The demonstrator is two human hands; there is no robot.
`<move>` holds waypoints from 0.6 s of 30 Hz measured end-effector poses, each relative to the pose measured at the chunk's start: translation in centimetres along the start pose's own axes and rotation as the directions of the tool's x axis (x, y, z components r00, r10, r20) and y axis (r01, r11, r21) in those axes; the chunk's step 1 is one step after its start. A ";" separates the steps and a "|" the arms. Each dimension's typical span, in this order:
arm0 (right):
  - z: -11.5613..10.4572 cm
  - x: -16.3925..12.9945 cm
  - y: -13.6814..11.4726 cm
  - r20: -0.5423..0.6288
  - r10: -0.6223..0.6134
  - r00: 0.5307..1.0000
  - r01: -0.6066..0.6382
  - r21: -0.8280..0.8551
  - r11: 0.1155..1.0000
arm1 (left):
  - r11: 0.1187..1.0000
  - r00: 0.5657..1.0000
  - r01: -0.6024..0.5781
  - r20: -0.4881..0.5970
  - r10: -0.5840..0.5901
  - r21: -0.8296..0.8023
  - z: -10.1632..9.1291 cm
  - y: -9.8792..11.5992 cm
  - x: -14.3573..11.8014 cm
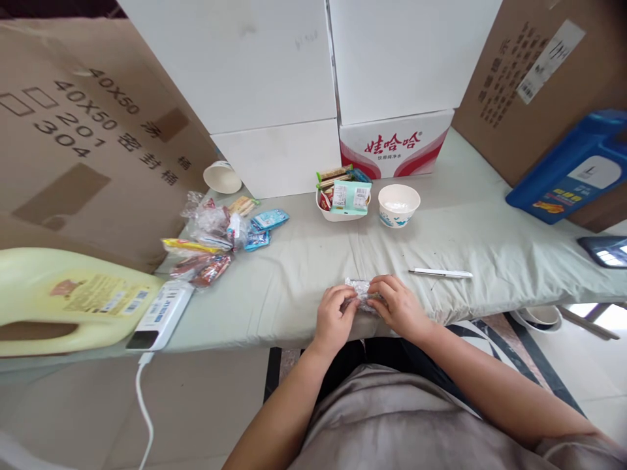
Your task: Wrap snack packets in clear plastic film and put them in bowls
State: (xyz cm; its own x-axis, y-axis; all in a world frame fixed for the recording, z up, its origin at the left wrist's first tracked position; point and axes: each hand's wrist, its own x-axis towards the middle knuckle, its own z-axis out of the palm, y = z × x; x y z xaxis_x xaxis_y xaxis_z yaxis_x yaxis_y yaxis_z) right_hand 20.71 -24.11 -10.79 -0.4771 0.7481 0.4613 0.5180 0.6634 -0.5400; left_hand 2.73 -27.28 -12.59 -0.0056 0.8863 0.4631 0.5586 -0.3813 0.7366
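Silvery crinkled wrapper (362, 291), one, pinched by left hand (334, 314) and right hand (398, 305) at table (279, 297), white pen (445, 273) nearby.

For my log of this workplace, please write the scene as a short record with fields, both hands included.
left hand: fingers on a crinkled wrapper
right hand: fingers on the same wrapper, other side
wrapper contents: cannot tell
beyond the hands: filled bowl with snack packets; beside it, patterned bowl
right side: pen, lying; blue jug
left side: snack pile; yellow jug; white device with cable
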 end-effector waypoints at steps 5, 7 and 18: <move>0.2 -0.9 0.8 0.056 0.047 0.997 -0.045 -0.025 0.999 | 0.997 0.995 0.050 -0.087 -0.055 -0.065 0.1 -0.1 -0.4; -0.2 -0.8 0.7 0.084 0.052 0.995 -0.047 -0.054 0.997 | 0.993 0.987 0.077 -0.132 -0.088 -0.088 0.1 -0.2 -0.5; 0.5 1.1 -0.2 -0.030 0.095 0.995 -0.088 0.172 0.981 | 0.997 0.992 0.064 0.112 -0.059 -0.038 -0.3 -0.9 -0.5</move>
State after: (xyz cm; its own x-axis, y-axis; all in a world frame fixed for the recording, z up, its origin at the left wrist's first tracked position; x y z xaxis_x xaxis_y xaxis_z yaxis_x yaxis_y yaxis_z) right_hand 19.73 -23.45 -10.54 -0.4039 0.8079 0.4291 0.4284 0.5815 -0.6916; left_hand 2.00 -27.44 -13.32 0.0543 0.9311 0.3608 0.5254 -0.3339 0.7826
